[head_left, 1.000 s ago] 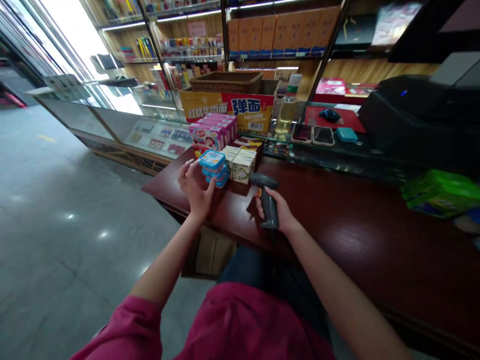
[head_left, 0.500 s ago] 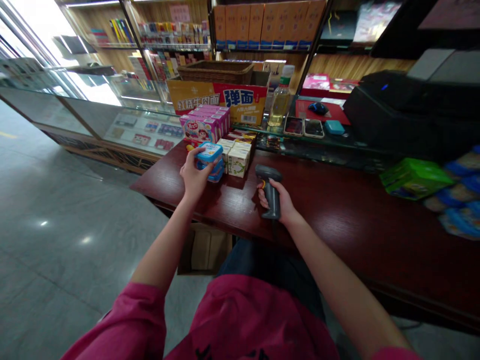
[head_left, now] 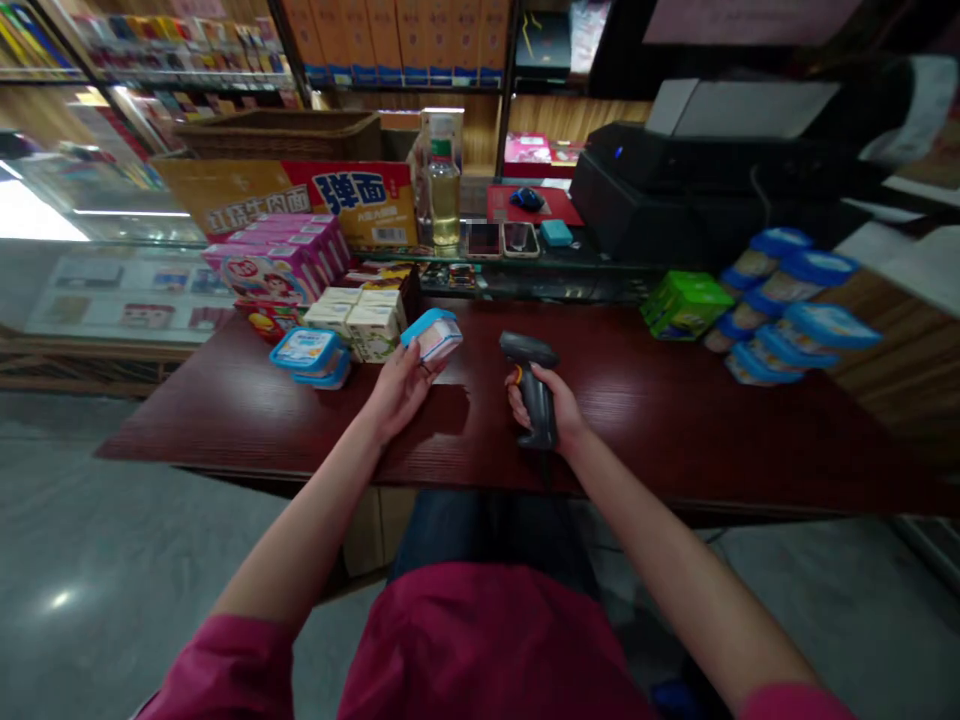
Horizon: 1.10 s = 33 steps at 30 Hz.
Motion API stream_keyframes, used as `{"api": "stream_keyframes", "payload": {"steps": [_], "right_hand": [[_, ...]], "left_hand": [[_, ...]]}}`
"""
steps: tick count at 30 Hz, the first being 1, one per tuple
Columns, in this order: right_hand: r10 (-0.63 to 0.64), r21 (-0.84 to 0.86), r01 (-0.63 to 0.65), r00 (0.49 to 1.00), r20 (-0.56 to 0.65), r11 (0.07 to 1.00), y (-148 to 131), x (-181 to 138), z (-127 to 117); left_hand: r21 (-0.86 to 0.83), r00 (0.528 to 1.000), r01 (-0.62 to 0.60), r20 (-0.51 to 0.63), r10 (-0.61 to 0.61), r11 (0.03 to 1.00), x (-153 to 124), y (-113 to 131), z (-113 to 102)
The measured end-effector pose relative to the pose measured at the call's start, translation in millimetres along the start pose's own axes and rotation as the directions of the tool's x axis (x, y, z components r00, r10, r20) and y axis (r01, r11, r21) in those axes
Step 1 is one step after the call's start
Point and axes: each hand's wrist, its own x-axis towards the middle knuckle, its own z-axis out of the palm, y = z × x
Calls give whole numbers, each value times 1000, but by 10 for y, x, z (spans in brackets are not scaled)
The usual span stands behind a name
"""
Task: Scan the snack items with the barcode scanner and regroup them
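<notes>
My left hand [head_left: 399, 386] holds a small blue-lidded tub [head_left: 433, 336] tilted above the dark red counter [head_left: 660, 420], just left of the scanner. My right hand [head_left: 551, 408] grips the handle of a black barcode scanner [head_left: 531, 375] whose head faces the tub. Two more blue-lidded tubs [head_left: 307, 354] are stacked on the counter to the left. Behind them stand white cartons [head_left: 364, 322] and pink boxes [head_left: 277, 265].
A green pack [head_left: 684, 303] and several blue-lidded cups [head_left: 787, 315] lie at the counter's right. A black till machine [head_left: 712, 190], an oil bottle [head_left: 444, 195], phones [head_left: 501, 238] and a yellow-red carton [head_left: 300, 200] sit behind on the glass case. Shelves line the back wall.
My left hand lifted the top blue-lidded tub off the stack and carried it right, toward the scanner. The camera swung right, bringing the cups into view. My right hand stayed put.
</notes>
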Motion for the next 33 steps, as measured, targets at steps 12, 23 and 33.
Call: {"api": "stream_keyframes", "payload": {"steps": [12, 23, 33], "right_hand": [[-14, -191, 28, 997, 77, 981, -20, -146, -52], [-2, -181, 17, 997, 78, 983, 2, -123, -77], [-157, -66, 150, 982, -108, 986, -53, -272, -218]], "left_hand": [[-98, 991, 115, 79, -107, 989, 131, -156, -23], [-196, 992, 124, 50, -117, 973, 179, -225, -23], [145, 998, 11, 54, -19, 989, 66, -159, 361]]}}
